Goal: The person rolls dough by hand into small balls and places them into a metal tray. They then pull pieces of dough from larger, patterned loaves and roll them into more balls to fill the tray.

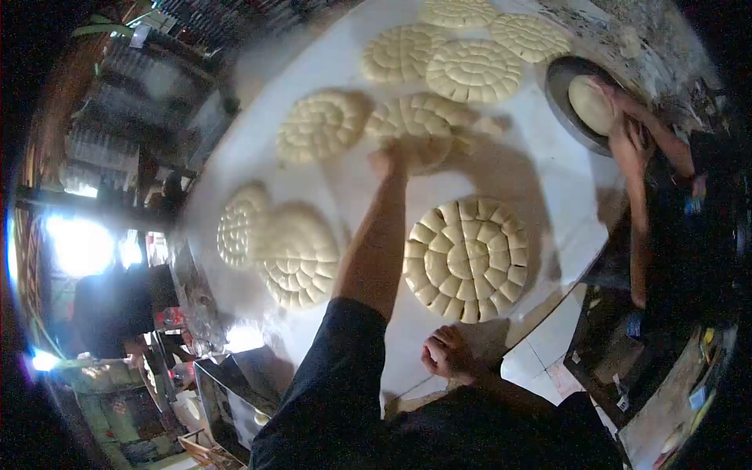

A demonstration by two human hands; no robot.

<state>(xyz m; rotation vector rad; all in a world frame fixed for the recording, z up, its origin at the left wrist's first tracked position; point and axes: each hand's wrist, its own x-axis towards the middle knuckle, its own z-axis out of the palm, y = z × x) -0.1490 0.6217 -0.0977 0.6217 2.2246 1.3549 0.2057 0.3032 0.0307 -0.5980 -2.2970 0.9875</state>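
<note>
My left hand (386, 159) reaches across the table to the near edge of a round of cut dough (419, 117); its fingers are blurred and partly lost against the dough. That round looks uneven, with a smooth part beside the hand. By the table's near edge, my right hand (445, 352) is curled into a fist, and nothing shows in it. Just beyond it lies a flat dough disc (468, 260), cut into blocks in rings. Another cut round (321, 125) sits left of my left hand. Two more, a small round (241, 225) and a blurred round (298, 258), lie left of my forearm.
Several cut dough rounds (473, 70) are grouped at the far end of the white table (352, 200). At the right, another person's hands (627, 129) work over a ball of dough (591, 104) in a dark round pan (560, 82). A metal box (231, 399) stands lower left.
</note>
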